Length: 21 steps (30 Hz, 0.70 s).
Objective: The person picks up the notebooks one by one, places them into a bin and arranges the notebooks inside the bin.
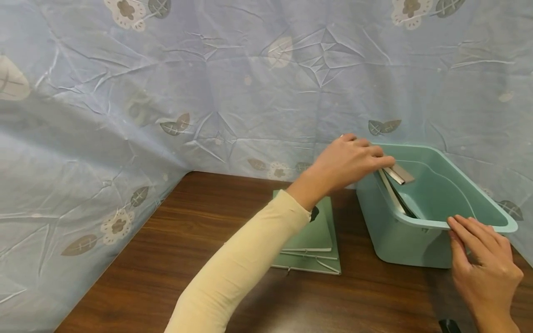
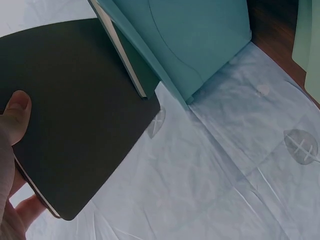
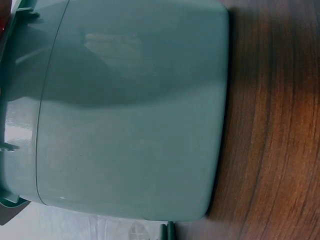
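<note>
My left hand (image 1: 354, 157) is over the left rim of a teal plastic bin (image 1: 458, 178). It grips a notebook with a dark cover (image 2: 75, 115), thumb flat on the cover and fingers behind; from the head, the hand hides most of it. Inside the bin, another notebook (image 1: 391, 192) with pale page edges leans along the left wall. At the bin's front rim, my right hand (image 1: 485, 263) holds on, fingers over the top and thumb against the outer wall. In the right wrist view the bin's smooth outer wall (image 3: 130, 140) fills most of the picture.
Left of the bin, several green notebooks (image 1: 310, 238) lie stacked on the brown wooden table (image 1: 166, 259), partly behind my left sleeve. A patterned cloth (image 1: 250, 92) hangs behind and along the left side. A small black object (image 1: 449, 326) is at the front edge of view.
</note>
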Tool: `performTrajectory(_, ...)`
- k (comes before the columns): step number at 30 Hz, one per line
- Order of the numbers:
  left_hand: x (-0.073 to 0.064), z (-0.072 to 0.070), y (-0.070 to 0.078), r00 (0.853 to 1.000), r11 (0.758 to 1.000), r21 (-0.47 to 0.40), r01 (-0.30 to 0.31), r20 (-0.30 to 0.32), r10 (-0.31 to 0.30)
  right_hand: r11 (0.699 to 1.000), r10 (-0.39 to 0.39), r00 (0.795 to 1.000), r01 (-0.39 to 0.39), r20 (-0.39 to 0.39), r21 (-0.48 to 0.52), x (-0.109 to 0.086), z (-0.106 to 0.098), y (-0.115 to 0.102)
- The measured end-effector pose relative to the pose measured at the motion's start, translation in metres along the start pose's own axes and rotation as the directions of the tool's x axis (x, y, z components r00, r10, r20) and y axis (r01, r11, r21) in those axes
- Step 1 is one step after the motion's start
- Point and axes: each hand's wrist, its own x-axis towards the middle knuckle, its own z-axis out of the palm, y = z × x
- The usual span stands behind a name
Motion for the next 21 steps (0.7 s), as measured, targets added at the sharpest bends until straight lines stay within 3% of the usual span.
performTrajectory(15,0.0022,0.0013,-0.0037,0.997,0.997,-0.068,0.040,0.065,-0.035,1.000,0.001,1.000,-0.001,-0.013,0.009,0.0016,-0.0009,-0.0029)
performTrajectory(21,0.0021,0.0084,-0.0047,0.995,0.994,-0.073,0.081,0.056,-0.077,1.000,0.001,1.000,-0.001,-0.011,0.005,0.0008,-0.0001,-0.0003)
